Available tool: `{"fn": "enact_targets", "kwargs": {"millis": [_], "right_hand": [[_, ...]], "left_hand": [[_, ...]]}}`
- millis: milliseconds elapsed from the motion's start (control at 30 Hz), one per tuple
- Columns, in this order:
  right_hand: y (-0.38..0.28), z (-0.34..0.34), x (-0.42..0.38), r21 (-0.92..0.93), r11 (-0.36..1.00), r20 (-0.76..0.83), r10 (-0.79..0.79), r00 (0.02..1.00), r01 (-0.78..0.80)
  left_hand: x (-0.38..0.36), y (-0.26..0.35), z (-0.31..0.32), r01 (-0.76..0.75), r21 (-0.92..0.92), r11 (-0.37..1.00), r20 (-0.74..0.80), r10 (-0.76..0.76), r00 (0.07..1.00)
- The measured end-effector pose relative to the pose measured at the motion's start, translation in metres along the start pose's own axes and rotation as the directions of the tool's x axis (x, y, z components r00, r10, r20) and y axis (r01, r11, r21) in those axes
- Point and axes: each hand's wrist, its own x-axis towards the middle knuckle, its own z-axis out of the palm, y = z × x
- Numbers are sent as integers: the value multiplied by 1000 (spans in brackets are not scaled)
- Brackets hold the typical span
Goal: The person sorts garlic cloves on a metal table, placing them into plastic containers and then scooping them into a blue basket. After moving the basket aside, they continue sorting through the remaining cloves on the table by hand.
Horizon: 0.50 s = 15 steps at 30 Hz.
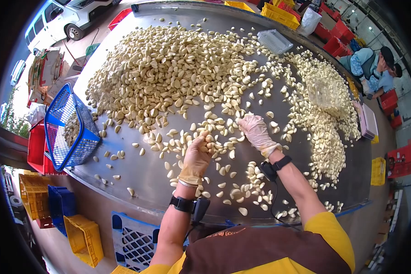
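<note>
Peeled garlic cloves lie in a large heap at the far left of the metal table, with many more scattered towards me. My left hand, in a thin glove, is over the scattered cloves near the middle. Its fingers are curled in around several garlic cloves, partly hidden by the hand. To its right, my gloved right hand reaches down among loose cloves. Its fingers are bent together at the tips, and whatever is between them is hidden. A second, whiter spread of cloves covers the right side.
A blue basket holding some cloves stands tilted at the left edge. Clear plastic boxes are at the back and on the right pile. A pink-white box sits at the right edge. Crates stand below; people are beyond.
</note>
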Motion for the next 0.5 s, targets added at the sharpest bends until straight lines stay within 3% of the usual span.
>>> {"fn": "enact_targets", "kwargs": {"millis": [100, 167, 233, 267, 300, 367, 400, 433, 500], "right_hand": [[-1, 6, 9, -7, 1000, 59, -27, 998, 28], [-12, -7, 12, 160, 985, 47, 50, 998, -57], [-43, -37, 24, 569, 788, 167, 167, 972, -234], [-55, -49, 29, 662, 718, 233, 74, 970, -214], [-71, -63, 35, 766, 553, 370, 41, 928, -330], [-86, -59, 42, 872, 327, 360, 71, 930, -363], [-81, -46, 48, 826, 496, 242, 121, 963, -270], [-84, -48, 60, 806, 467, 287, 229, 930, -364], [-80, -25, 79, 738, 494, 292, 379, 878, -459]], "left_hand": [[-2, -3, 0, -30, 43, 999, -43, 31, 999], [7, -16, -19, 33, 60, 998, 31, -35, 999], [0, -19, 2, 158, 76, 985, -75, -152, 985], [0, -22, 1, 185, 16, 983, -46, -184, 982], [-1, -23, 5, 209, -52, 977, -23, -210, 977], [5, -24, -2, 217, -42, 975, -44, -219, 975], [8, -21, -7, 184, -3, 983, 17, -184, 983], [9, -13, -6, 187, 2, 982, 17, -187, 982], [5, 7, 1, -2, -84, 996, 34, 5, 999]]}}
